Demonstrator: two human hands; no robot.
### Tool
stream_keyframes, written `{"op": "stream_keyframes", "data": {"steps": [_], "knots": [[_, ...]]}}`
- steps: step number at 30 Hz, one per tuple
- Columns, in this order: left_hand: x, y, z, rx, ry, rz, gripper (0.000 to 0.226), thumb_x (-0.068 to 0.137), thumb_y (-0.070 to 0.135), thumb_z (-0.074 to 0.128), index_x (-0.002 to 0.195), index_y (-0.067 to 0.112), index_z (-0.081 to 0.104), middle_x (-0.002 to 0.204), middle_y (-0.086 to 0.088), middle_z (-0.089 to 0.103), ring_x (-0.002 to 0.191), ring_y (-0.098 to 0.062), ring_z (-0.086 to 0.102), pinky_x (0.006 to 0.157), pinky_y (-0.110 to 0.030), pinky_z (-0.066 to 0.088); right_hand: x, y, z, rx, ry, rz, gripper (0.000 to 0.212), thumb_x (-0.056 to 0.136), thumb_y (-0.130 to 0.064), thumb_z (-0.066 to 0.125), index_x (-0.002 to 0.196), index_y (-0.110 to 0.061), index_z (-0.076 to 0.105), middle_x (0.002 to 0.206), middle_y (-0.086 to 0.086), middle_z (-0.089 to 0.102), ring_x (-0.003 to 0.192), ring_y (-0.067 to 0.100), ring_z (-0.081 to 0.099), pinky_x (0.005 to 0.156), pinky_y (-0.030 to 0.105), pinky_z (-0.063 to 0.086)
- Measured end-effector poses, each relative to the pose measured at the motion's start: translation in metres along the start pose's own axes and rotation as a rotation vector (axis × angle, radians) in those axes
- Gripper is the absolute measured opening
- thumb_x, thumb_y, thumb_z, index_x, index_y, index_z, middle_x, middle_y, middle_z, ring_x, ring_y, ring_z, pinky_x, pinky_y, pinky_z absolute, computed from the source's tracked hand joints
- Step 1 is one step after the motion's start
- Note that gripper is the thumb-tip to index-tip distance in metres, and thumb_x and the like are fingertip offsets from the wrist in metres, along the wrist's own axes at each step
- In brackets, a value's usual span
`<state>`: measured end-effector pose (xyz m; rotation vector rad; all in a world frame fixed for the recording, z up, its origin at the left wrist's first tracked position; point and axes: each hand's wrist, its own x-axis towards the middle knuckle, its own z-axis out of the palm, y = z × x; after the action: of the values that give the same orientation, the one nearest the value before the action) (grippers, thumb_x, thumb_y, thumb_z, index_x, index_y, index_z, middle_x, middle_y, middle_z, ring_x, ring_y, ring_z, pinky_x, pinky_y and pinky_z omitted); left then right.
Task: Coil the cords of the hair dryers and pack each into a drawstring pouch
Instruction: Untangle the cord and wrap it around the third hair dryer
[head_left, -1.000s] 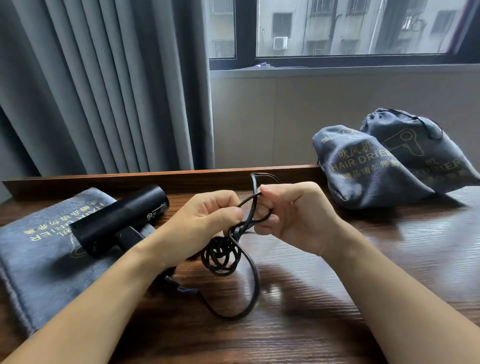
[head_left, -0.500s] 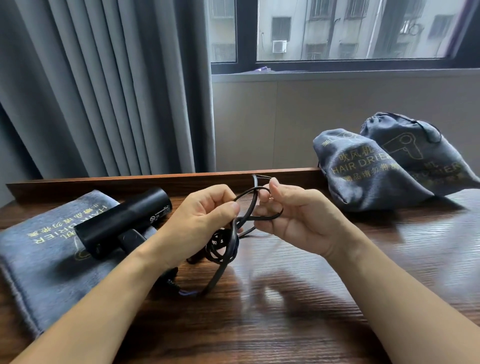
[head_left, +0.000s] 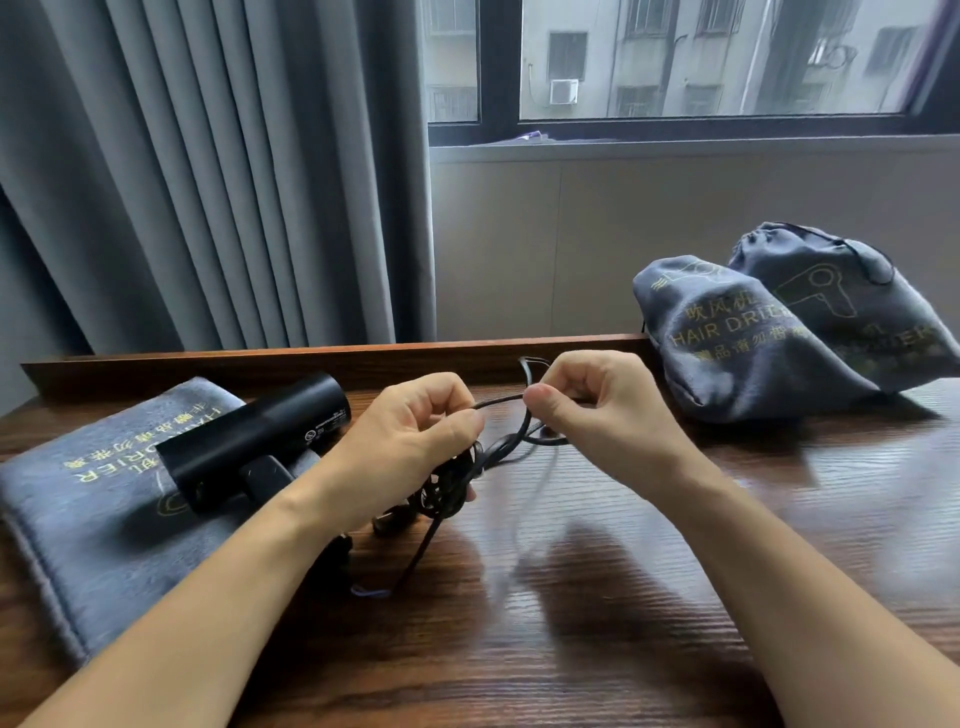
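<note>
The slack loop low in the frame is now drawn up: left hand (head_left: 410, 441) grips the coiled cord (head_left: 447, 488), right hand (head_left: 597, 410) pinches its free end, so coiling is nearly finished.

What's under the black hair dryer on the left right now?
The black cylindrical hair dryer lies on a flat grey fabric drawstring pouch with yellow lettering, which rests on the dark wooden table. The dryer's body covers part of the pouch's print.
</note>
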<state>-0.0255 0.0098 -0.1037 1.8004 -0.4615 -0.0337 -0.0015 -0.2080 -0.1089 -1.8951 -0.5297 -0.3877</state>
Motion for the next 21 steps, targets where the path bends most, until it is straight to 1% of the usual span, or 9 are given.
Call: {"op": "stream_keyframes", "data": {"steps": [3, 5, 7, 10, 11, 13, 16, 18, 21], "knots": [[0.001, -0.004, 0.004, -0.014, 0.038, -0.001, 0.015, 0.103, 0.008, 0.057, 0.094, -0.004, 0.054, 0.071, -0.019, 0.062, 0.061, -0.035, 0.064, 0.051, -0.030, 0.054, 0.000, 0.006, 0.005, -0.008, 0.068, 0.031, 0.031, 0.088, -0.025, 0.077, 0.078, -0.019, 0.049, 0.059, -0.014, 0.048, 0.055, 0.003, 0.040, 0.059, 0.023, 0.036], [0.000, -0.005, 0.010, -0.020, 0.052, 0.021, 0.012, 0.103, 0.006, 0.057, 0.099, -0.005, 0.058, 0.075, -0.012, 0.069, 0.061, -0.028, 0.065, 0.052, -0.029, 0.054, -0.002, 0.004, 0.007, -0.103, 0.096, -0.039, 0.036, 0.090, -0.024, 0.075, 0.072, -0.016, 0.045, 0.059, -0.011, 0.043, 0.056, 0.006, 0.037, 0.057, 0.027, 0.035], [-0.001, -0.006, 0.015, -0.024, 0.073, 0.043, 0.012, 0.103, 0.006, 0.057, 0.101, -0.006, 0.059, 0.079, -0.003, 0.074, 0.064, -0.023, 0.067, 0.053, -0.029, 0.055, -0.003, 0.003, 0.011, -0.187, 0.180, -0.128, 0.039, 0.089, -0.024, 0.075, 0.062, -0.016, 0.048, 0.059, -0.009, 0.044, 0.055, 0.008, 0.039, 0.056, 0.023, 0.033], [0.000, -0.008, 0.017, -0.003, 0.120, 0.084, 0.014, 0.102, 0.011, 0.060, 0.096, -0.001, 0.060, 0.076, -0.005, 0.072, 0.065, -0.023, 0.066, 0.057, -0.040, 0.057, -0.005, 0.001, 0.018, -0.292, 0.287, -0.172, 0.034, 0.086, -0.031, 0.078, 0.057, -0.022, 0.064, 0.067, -0.006, 0.053, 0.058, 0.011, 0.051, 0.055, 0.014, 0.036], [0.000, -0.007, 0.018, 0.014, 0.122, 0.095, 0.015, 0.101, 0.015, 0.062, 0.093, 0.002, 0.060, 0.073, -0.009, 0.070, 0.064, -0.024, 0.064, 0.059, -0.044, 0.056, -0.005, 0.001, 0.021, -0.321, 0.288, -0.161, 0.032, 0.086, -0.030, 0.080, 0.058, -0.022, 0.067, 0.069, -0.004, 0.056, 0.060, 0.011, 0.053, 0.055, 0.014, 0.037], [-0.001, -0.008, 0.020, 0.063, 0.127, 0.115, 0.019, 0.101, 0.019, 0.064, 0.087, 0.007, 0.059, 0.072, -0.010, 0.068, 0.063, -0.022, 0.062, 0.059, -0.041, 0.053, -0.005, 0.001, 0.024, -0.315, 0.254, -0.094, 0.033, 0.086, -0.025, 0.080, 0.056, -0.021, 0.066, 0.074, -0.006, 0.059, 0.064, 0.008, 0.056, 0.059, 0.013, 0.038], [0.000, -0.009, 0.020, 0.073, 0.224, 0.115, 0.019, 0.102, 0.015, 0.061, 0.088, 0.002, 0.059, 0.078, -0.011, 0.074, 0.064, -0.015, 0.066, 0.060, -0.033, 0.055, -0.004, -0.001, 0.021, -0.218, 0.151, 0.043, 0.020, 0.089, -0.023, 0.076, 0.069, -0.019, 0.077, 0.103, -0.011, 0.062, 0.089, 0.003, 0.060, 0.076, 0.015, 0.044], [0.004, -0.010, 0.017, -0.002, 0.326, 0.078, 0.021, 0.103, 0.013, 0.058, 0.084, 0.004, 0.057, 0.076, -0.015, 0.073, 0.063, -0.019, 0.069, 0.060, -0.041, 0.057, -0.003, -0.002, 0.018, -0.214, 0.149, 0.040, 0.010, 0.088, -0.020, 0.076, 0.082, -0.026, 0.081, 0.110, -0.009, 0.057, 0.107, 0.008, 0.054, 0.088, 0.021, 0.045], [0.009, -0.013, 0.014, -0.105, 0.388, -0.025, 0.023, 0.105, 0.013, 0.056, 0.082, 0.009, 0.056, 0.072, -0.011, 0.070, 0.064, -0.030, 0.070, 0.066, -0.065, 0.057, -0.004, -0.007, 0.019, -0.203, 0.184, -0.067, 0.033, 0.082, 0.003, 0.066, 0.096, -0.025, 0.077, 0.102, -0.006, 0.053, 0.097, 0.004, 0.052, 0.087, 0.018, 0.042]]}}
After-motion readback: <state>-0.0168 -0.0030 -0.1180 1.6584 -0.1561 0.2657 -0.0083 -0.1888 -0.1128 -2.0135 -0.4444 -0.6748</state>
